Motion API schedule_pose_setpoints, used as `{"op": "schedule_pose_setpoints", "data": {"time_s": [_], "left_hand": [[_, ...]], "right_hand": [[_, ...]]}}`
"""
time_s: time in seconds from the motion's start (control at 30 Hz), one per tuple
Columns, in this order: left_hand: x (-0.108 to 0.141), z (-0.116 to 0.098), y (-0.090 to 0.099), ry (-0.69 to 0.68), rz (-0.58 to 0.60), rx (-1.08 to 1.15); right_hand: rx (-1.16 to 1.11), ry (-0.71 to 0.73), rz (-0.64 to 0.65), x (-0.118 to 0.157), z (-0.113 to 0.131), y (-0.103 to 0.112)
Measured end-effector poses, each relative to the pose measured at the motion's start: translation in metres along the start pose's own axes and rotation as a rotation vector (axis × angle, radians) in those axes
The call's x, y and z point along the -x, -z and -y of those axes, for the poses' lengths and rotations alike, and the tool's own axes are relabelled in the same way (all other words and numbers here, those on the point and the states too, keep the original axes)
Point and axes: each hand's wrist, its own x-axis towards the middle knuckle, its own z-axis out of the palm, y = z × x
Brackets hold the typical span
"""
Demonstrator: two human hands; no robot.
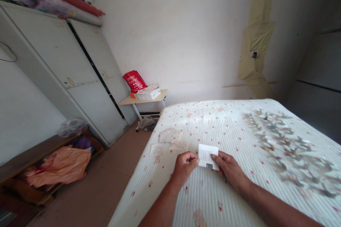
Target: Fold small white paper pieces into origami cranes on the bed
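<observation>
Left hand [185, 162]: fingers curled, thumb and forefinger drawn together, seemingly pinching the paper [206, 153] at its left edge, toward the near corner.
Right hand [229, 168]: gripping the paper's right side, thumb laid on top, other fingers tucked underneath and mostly hidden.
Paper: held between both hands over the bed [205, 189]; small, white, roughly square, with faint print and a dark patch at the near edge; print too small to read; whether touching the bed, cannot tell.
Handling: probably best done with light, even fingertip pressure from both sides, edges square to each other, right thumb steadying while left fingertips adjust.
Soft bed: likely poor backing for firm pressing; better to brace the paper between thumb and fingers.
Stray creases: the likeliest fault, from squeezing too hard or pulling unevenly at a corner.
Printed sheets [169, 136]: left of the paper, lying close together on the bed, near enough to catch a sleeve or wrist.
Small pieces [282, 134]: right of the paper, spread in rough rows, blurred; best left undisturbed by the right forearm.
Desk [125, 101]: beyond and left of the paper, bearing a red bag [134, 81] and a white box [149, 94].
Cabinet [53, 46]: farther left of the paper.
</observation>
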Motion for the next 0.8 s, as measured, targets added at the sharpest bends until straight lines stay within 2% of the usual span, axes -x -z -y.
{"op": "schedule_pose_setpoints", "data": {"time_s": [0.1,0.3,0.53,0.8], "left_hand": [[0.001,-0.0028,0.0001,-0.013,0.015,0.004],[0.0036,-0.0084,-0.0031,-0.057,0.124,0.003],[0.0029,-0.0023,-0.0065,-0.011,0.083,-0.018],[0.0033,-0.0079,-0.0077,0.0,0.053,-0.07]], "right_hand": [[0.015,0.007,-0.006,0.0,0.0007,-0.0007],[0.023,0.026,0.015,0.0018,0.0035,-0.0005],[0.004,0.034,0.027,0.0039,0.0082,-0.0027],[0.028,0.034,0.022,0.0043,0.0074,-0.0038]]}}
